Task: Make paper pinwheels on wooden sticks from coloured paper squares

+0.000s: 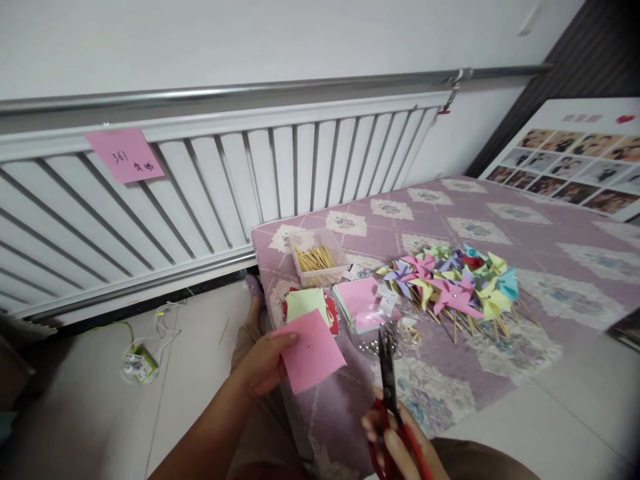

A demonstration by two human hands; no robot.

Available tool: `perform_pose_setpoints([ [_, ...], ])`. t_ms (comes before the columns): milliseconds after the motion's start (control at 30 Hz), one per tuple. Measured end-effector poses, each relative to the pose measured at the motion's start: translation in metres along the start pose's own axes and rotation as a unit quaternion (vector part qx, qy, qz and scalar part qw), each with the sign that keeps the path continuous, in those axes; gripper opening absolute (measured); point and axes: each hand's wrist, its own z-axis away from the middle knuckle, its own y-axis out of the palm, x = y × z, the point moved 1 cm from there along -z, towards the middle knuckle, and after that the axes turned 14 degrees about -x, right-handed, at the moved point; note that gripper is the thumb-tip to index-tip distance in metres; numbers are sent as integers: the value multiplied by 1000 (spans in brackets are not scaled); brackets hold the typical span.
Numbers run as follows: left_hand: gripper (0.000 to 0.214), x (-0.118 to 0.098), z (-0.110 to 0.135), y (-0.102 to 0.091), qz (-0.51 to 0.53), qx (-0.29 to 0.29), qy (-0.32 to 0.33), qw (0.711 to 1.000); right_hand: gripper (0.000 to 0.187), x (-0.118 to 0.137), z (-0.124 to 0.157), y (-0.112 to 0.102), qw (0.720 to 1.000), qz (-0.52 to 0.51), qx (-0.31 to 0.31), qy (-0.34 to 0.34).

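Fingers of left hand (263, 365) pinched on pink paper (314, 357) edge; right hand (396, 450) closed around scissors (387, 373) nearby.

A bed (550, 220) under a mauve quilted cover with pale floral squares carried a clear plastic box of thin wooden sticks (318, 257) near its corner, small stacks of green, red and pink paper squares (359, 299) beside it, and a heap of multicoloured paper pinwheels (453, 283).

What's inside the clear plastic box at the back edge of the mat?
The clear plastic box holds a loose heap of thin wooden sticks. Whatever lies beneath the sticks is covered.
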Motion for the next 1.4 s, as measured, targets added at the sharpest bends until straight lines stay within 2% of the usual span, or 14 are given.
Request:
perform_pose_setpoints([
  [100, 34, 4, 2, -2, -71, 57, -21, 996, 59, 23, -2, 17, 999, -16, -37, -2],
  [200, 36, 8, 6, 1, -123, 120, -39, 984, 60, 39, -6, 38, 999, -17, -35, -17],
  [333, 37, 14, 6, 5, -156, 187, -58, 968, 48, 42, -10, 58, 999, -14, -5, -47],
  [433, 39, 19, 7, 6, -121, 205, -70, 969, 41, 35, -10, 66, 999, -24, 15, -40],
  [567, 43, 27, 17, 9, -40, 220, -91, 971, 38, 31, -11, 69, 996, -55, -53, -51],
  [633, 44, 36, 22, 9, -17, 213, -95, 972, 36, 32, -12, 70, 992, -71, -83, -66],
  [733, 52, 56, 24, 8, 35, 184, -50, 981, 36, 33, -13, 73, 986, -92, -121, -74],
  [833, 37, 73, 23, 11, 53, 132, 17, 990, 34, 32, -13, 76, 982, -94, -140, -83],
  [900, 30, 77, 23, 17, 57, 113, 44, 991, 35, 31, -12, 78, 983, -93, -132, -87],
  [1033, 29, 69, 23, 29, 70, 61, 32, 995, 42, 26, -14, 74, 985, -50, -126, -104],
  [1167, 23, 59, 16, 29, 81, 30, 28, 996, 48, 18, -22, 55, 987, -43, -123, -98],
  [1300, 27, 51, 5, 23, 96, 0, 55, 994, 51, 12, -14, 35, 995, -73, -50, -56],
  [1400, 28, 46, -1, 22, 101, -37, 62, 992, 50, 12, 9, 26, 999, -20, 3, -36],
])
